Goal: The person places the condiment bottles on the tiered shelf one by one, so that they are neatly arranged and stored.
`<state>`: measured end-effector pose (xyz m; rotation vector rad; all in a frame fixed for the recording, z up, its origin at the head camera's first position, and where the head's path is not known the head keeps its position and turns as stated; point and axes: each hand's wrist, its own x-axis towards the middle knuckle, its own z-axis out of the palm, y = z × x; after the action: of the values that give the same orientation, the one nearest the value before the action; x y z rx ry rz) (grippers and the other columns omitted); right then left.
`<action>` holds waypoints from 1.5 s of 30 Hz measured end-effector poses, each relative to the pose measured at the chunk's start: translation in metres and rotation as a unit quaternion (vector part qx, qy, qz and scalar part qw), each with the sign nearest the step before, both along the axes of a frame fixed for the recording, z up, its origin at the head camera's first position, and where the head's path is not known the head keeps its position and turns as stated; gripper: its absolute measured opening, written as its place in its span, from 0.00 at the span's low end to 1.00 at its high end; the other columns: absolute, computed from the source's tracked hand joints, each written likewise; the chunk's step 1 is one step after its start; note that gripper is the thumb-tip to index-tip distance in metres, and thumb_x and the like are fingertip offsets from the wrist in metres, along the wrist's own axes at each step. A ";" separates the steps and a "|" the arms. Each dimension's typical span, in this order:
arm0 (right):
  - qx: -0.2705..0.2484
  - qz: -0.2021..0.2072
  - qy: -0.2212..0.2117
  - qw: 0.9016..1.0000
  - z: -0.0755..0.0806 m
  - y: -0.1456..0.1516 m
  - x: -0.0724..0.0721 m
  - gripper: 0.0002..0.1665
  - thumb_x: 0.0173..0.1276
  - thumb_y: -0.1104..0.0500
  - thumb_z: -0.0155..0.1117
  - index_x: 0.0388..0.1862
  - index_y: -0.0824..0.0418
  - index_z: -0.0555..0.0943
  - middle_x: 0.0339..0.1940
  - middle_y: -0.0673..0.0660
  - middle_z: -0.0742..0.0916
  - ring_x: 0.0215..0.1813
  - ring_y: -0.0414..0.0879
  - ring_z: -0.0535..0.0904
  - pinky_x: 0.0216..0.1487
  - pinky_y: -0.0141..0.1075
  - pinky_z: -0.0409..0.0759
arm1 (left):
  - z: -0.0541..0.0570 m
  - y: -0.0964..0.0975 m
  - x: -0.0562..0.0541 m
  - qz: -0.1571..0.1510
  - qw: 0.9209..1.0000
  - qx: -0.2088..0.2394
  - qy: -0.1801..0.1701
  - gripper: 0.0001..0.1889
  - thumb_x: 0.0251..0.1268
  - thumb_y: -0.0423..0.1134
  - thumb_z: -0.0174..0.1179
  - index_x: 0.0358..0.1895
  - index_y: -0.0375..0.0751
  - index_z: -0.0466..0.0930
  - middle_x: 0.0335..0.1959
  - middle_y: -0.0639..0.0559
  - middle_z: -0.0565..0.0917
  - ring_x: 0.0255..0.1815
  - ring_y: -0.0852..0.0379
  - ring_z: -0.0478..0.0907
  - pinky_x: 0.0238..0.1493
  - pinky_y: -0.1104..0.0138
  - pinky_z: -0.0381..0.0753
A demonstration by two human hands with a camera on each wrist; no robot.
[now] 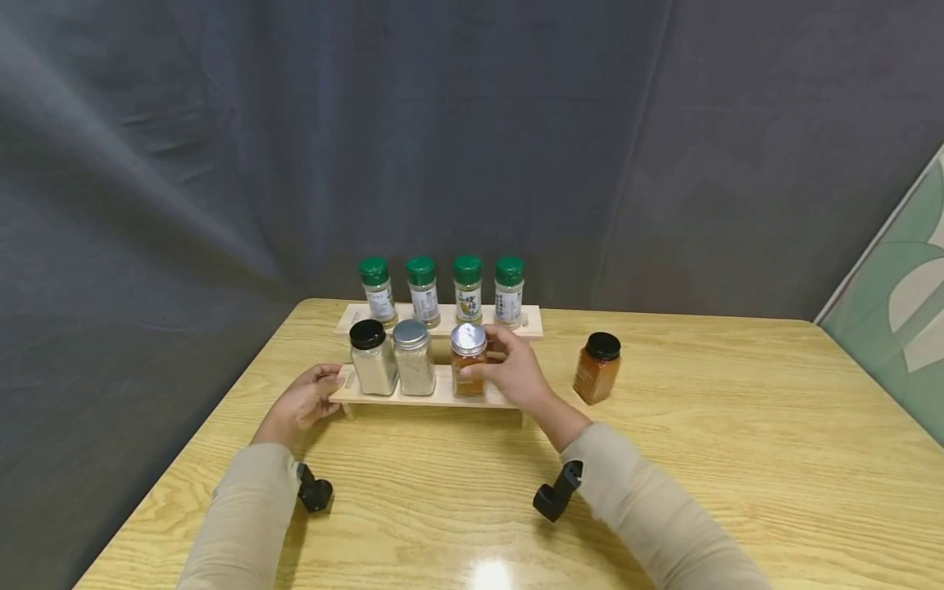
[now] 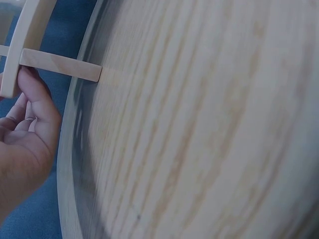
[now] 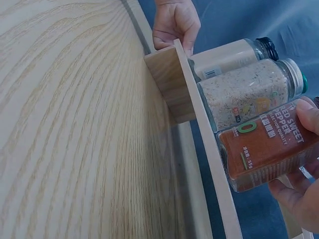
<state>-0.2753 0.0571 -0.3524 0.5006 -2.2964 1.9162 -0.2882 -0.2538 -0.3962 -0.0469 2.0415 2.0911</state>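
My right hand point(image 1: 519, 375) holds a spice jar of red sweet pepper powder point(image 3: 264, 144) with a silver lid, thumb on one side and fingers on the other. That jar stands at the lower board of a two-tier wooden spice rack point(image 1: 444, 385); whether its base bears fully on the board is hard to tell. To its left on the same board are a silver-lidded jar of pale flakes point(image 1: 416, 373) and a black-lidded jar of cream powder point(image 1: 374, 373). With thumb and fingers my left hand point(image 1: 301, 399) grips the board's left end, above its leg point(image 2: 60, 64).
Several green-capped spice bottles point(image 1: 469, 299) line the rack's upper board point(image 1: 533, 322). A black-lidded jar of orange-red powder point(image 1: 596, 373) stands on the wooden table point(image 1: 737, 410), right of the rack. Behind the table hangs a dark curtain point(image 1: 442, 147).
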 end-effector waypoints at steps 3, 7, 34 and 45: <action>0.008 0.002 0.008 1.000 0.000 -0.002 -0.002 0.33 0.43 0.69 0.69 0.52 0.65 0.71 0.44 0.60 0.78 0.46 0.51 0.73 0.46 0.39 0.71 | 0.000 0.001 0.000 0.002 1.000 -0.002 -0.002 0.18 0.64 0.28 0.42 0.54 0.27 0.51 0.33 0.53 0.68 0.25 0.65 0.71 0.26 0.72 0.69; 0.025 -0.002 0.024 0.999 -0.001 -0.003 -0.004 0.34 0.43 0.67 0.70 0.53 0.65 0.70 0.45 0.60 0.78 0.47 0.51 0.73 0.46 0.39 0.71 | 0.000 0.000 -0.001 0.004 1.000 -0.003 0.001 0.18 0.64 0.28 0.42 0.54 0.27 0.51 0.33 0.53 0.68 0.25 0.65 0.71 0.26 0.72 0.69; 0.046 0.036 -0.021 0.998 0.002 0.004 -0.004 0.33 0.52 0.66 0.64 0.58 0.64 0.64 0.50 0.62 0.74 0.51 0.54 0.71 0.46 0.40 0.71 | 0.000 -0.001 0.000 0.005 1.000 -0.001 -0.006 0.18 0.63 0.28 0.43 0.54 0.27 0.51 0.33 0.53 0.68 0.25 0.65 0.72 0.25 0.73 0.69; 0.053 0.015 -0.015 0.998 0.005 0.030 0.007 0.30 0.55 0.65 0.62 0.57 0.63 0.65 0.50 0.63 0.74 0.51 0.56 0.70 0.48 0.43 0.69 | -0.001 -0.001 -0.002 0.008 1.000 -0.008 -0.004 0.20 0.63 0.29 0.43 0.55 0.27 0.50 0.35 0.51 0.66 0.25 0.65 0.71 0.24 0.73 0.70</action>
<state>-0.2680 0.0869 -0.3476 0.5244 -2.4338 1.8347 -0.2899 -0.2545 -0.3975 -0.0738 2.0591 2.0807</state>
